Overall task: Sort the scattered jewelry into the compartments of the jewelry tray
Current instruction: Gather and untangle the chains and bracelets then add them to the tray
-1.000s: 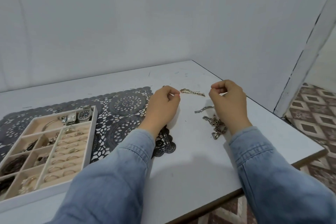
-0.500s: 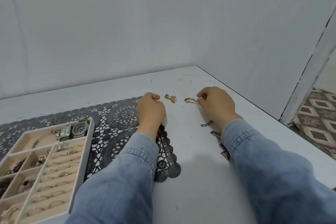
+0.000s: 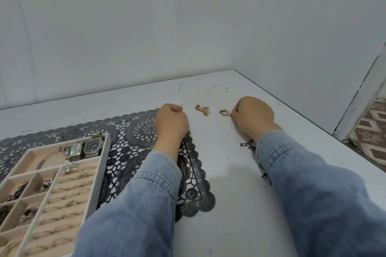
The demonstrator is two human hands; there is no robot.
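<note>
Head view. Showed a white table (image 3: 229, 204) with both denim sleeves (image 3: 146, 194) reaching forward, hands well apart. Found the left hand (image 3: 172, 121) curled into a fist, knuckles up, at the far edge of a dark lace mat (image 3: 135, 137); could not tell anything held inside. Found the right hand (image 3: 253, 113) likewise curled, fingertips pinching a short run of gold links (image 3: 225, 112) flat on the table. Noted a gold tangle (image 3: 202, 110) lying loose between the hands, touching neither; could not make out any fine strand joining it to the links. Noted silver chain pieces (image 3: 247, 145) partly hidden under the right forearm. Placed the jewelry tray (image 3: 101, 165) at lower left on the mat, well apart from the gold pieces, with two watches (image 3: 93, 146) in its far compartment and rings (image 3: 72, 202) along the padded rows.

Judged the step as pick-up of the gold pieces, transfer not yet begun. Judged the next move to call for a firm pinch lifting the links clear of the table, a gathering of the tangle without snagging, then a long carry leftward over the mat to a small cell with room, not the ring rows.
</note>
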